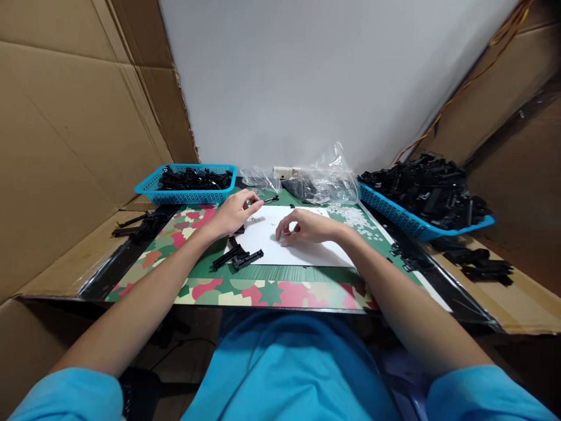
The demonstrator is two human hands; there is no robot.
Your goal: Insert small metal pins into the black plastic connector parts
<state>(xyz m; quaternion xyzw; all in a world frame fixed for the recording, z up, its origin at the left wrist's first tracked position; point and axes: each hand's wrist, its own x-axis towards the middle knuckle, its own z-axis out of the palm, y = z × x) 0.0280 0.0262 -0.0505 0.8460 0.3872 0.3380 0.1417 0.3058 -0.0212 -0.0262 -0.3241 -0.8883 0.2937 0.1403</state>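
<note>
A blue basket of black parts sits at the table's far left, and a fuller blue basket at the right. Clear plastic bags lie between them, with small white pieces scattered just in front. Loose black clips lie at the near left edge of a white sheet.

The left hand has its fingers pinched together on a slim black part above the sheet's far edge. Its long axis runs left to right, and its free end points right.

The right hand rests on the sheet with fingers curled, tips down. I cannot tell whether it holds anything.
</note>
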